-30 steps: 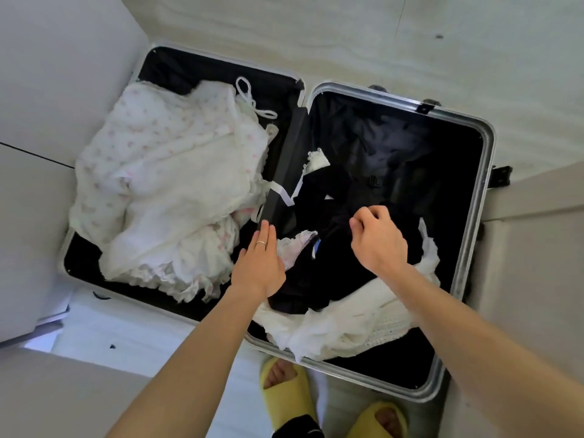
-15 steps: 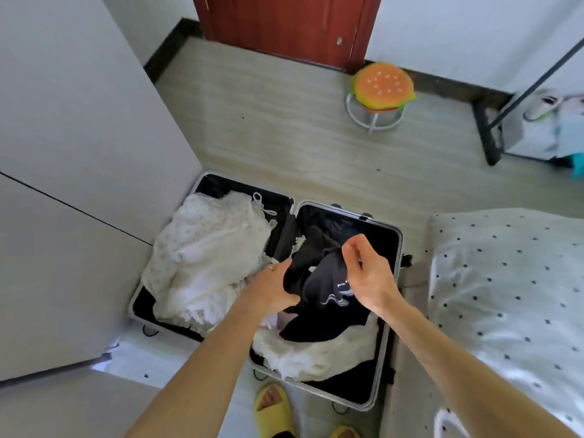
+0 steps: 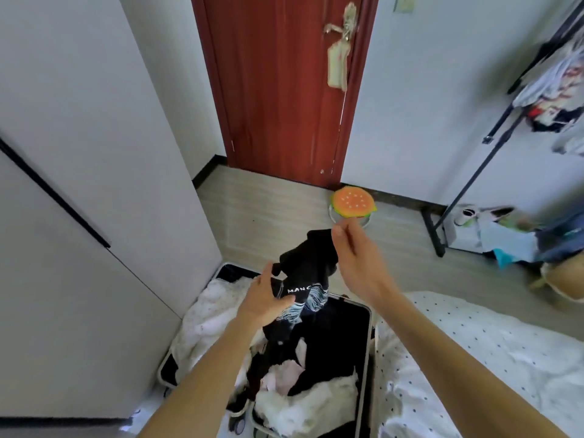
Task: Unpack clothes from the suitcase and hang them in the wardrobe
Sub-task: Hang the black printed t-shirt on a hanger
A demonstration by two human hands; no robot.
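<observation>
A black garment point(image 3: 303, 267) with white lettering and a blue-white print hangs in the air above the open suitcase point(image 3: 366, 349). My right hand point(image 3: 357, 260) pinches its top edge and holds it up. My left hand point(image 3: 267, 300) grips it lower down, by the print. Its lower part trails into the suitcase. White clothes point(image 3: 208, 314) fill the suitcase's left half, and more white fabric point(image 3: 303, 403) lies in the right half. The white wardrobe point(image 3: 79, 184) stands shut on the left.
A red-brown door point(image 3: 284, 90) is straight ahead, with a burger-shaped stool point(image 3: 353, 202) on the floor before it. A black clothes rack point(image 3: 467, 184) with hung clothes stands at the right. A dotted bed cover point(image 3: 474, 358) lies right of the suitcase.
Both hands have lifted the black garment up out of the suitcase, the right hand highest. The view has tilted up from the suitcase toward the door.
</observation>
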